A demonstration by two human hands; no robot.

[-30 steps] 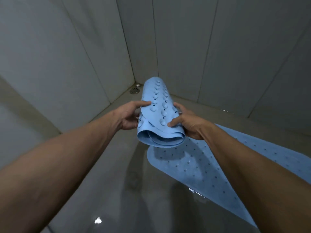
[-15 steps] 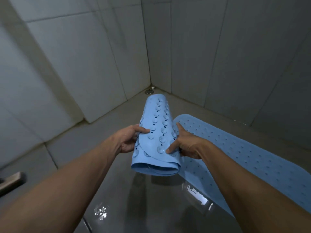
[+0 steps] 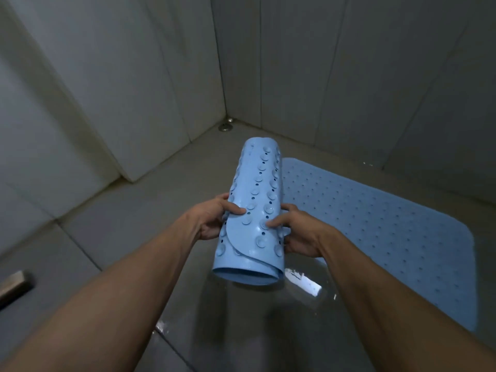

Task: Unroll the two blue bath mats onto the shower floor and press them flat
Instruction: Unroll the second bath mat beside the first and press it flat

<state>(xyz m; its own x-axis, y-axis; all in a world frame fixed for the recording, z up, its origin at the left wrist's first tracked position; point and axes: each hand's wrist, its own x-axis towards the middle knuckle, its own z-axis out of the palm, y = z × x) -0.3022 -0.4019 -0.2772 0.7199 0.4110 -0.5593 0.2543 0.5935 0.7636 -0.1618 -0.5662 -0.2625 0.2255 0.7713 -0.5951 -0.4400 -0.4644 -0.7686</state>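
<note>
- hands grip 1 rolled blue mat (image 3: 255,216) above the wet shower floor (image 3: 150,210): the left hand (image 3: 214,220) clasps its left side, the right hand (image 3: 298,233) its right, thumbs on the suction cups.
- compared with 1 second ago, the roll sits lower and nearer the floor, and its loose flap now faces up.
- flat mat (image 3: 375,218) already lies on the floor to the right, just beside the roll.
- judged stage: mat 1 looks laid out; mat 2 is not yet unrolled.
</note>
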